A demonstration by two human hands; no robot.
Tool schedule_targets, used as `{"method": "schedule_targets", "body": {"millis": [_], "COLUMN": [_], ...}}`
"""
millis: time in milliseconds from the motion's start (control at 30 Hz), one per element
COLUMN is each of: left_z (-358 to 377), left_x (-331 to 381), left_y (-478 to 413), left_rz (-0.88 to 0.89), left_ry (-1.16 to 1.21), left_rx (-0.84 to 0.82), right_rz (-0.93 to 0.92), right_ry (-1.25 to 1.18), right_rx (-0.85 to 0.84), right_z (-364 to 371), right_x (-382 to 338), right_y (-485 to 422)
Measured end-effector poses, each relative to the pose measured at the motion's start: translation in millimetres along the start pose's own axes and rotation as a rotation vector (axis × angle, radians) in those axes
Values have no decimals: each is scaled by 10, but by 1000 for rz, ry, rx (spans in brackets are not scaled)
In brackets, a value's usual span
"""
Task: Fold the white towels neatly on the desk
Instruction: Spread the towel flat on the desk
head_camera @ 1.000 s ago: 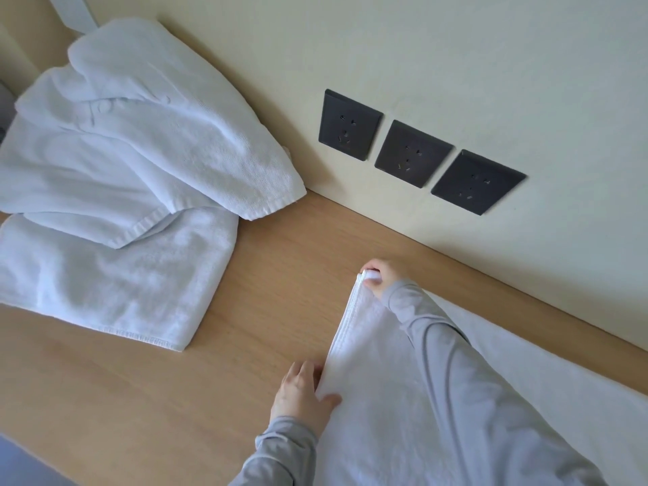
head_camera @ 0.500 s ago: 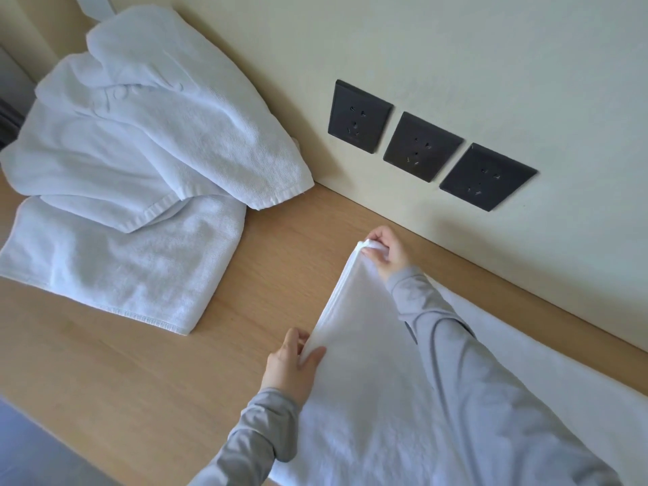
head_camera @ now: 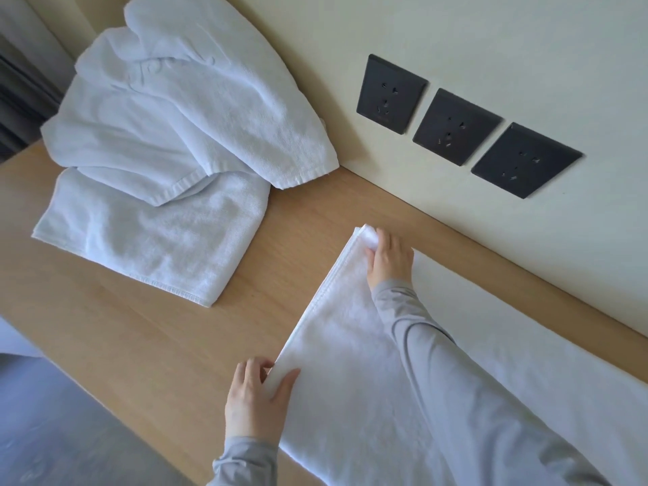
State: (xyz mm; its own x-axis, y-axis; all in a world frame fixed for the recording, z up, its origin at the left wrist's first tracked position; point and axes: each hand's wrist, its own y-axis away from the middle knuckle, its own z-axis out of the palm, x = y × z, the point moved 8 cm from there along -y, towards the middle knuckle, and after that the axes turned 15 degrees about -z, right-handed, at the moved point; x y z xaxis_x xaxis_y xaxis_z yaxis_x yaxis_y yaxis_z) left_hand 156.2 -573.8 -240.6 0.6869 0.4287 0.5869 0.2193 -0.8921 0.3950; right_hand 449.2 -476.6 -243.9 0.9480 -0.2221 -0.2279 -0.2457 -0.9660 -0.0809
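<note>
In the head view, a pale wooden desk (head_camera: 140, 338) is running along a cream wall (head_camera: 491, 36), which is carrying three dark sockets (head_camera: 452, 126) above the desk's back edge. A white towel (head_camera: 350, 363) is lying doubled over on the desk's right part. The right hand (head_camera: 389, 261) is pinching its corner near the desk's back edge, fingers curled round the cloth. The left hand (head_camera: 257, 401) is gripping the corner near the desk's front edge, thumb on top. A heap of loose towels (head_camera: 168, 135) is sitting at the desk's left end. Grey floor (head_camera: 52, 415) is showing beyond the desk's front edge.

Soft even daylight, wide-angle edge bending
</note>
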Motion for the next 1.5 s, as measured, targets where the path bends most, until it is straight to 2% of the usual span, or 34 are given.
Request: {"method": "schedule_targets", "body": {"millis": [67,167,300,367,433,500,533,567,667,733,800,867,933,1000,1067,1133,1267,1367,1433,1500], "left_z": [16,-48,-211,-230,-247,-304,-319,-325,-314,-255,-227,-262,-280,-278,-271,-254,-237,-233,-298,-275], "left_x": [-71,-104,-117,-105,-63,-26,-63,-117,-286,-340,-400,-469,-539,-574,-579,-592,-624,-608,-487,-205], "left_y": [-37,-68,-15,42,109,183,187,181,172,164,152,121,78,34,7,-2,-19,-15,49,224], "left_rz": [-58,-41,48,115,233,363,353,310,210,157,83,-20,-121,-163,-162,-143,-121,-132,-33,197], "left_ry": [-39,-135,47,22,-60,-46,-27,-15,8,-3,47,175,242,259,253,241,210,169,84,-89], "left_rx": [-77,-160,-217,-220,-179,-117,-100,-93,-76,-96,-141,-170,-180,-185,-197,-214,-231,-221,-78,107], "right_rz": [19,48,73,57,20,-54,-80,-94,-107,-116,-122,-161,-381,-709,-975,-1097,-1125,-1086,-1012,-931], "right_ry": [-13,22,73,75,23,-66,-92,-112,-164,-113,-32,31,-18,-128,-150,-125,-11,70,55,-10], "right_rx": [4,-6,-28,-18,90,318,411,424,189,44,-31,-8,85,98,10,-88,-55,-99,-105,-37], "right_z": [14,1,-31,-44,-154,-369,-451,-469,-235,-101,-61,-141,-294,-337,-220,-48,81,99,34,-67], "right_x": [-7,3,33,-2,-91,-195,-203,-192,-172,-181,-210,-289,-578,-984,-1299,-1444,-1532,-1595,-1581,-1533], "right_y": [-41,-84,-118,-138,-108,-23,13,18,-91,-167,-192,-161,-50,223,587,827,853,838,824,871]}}
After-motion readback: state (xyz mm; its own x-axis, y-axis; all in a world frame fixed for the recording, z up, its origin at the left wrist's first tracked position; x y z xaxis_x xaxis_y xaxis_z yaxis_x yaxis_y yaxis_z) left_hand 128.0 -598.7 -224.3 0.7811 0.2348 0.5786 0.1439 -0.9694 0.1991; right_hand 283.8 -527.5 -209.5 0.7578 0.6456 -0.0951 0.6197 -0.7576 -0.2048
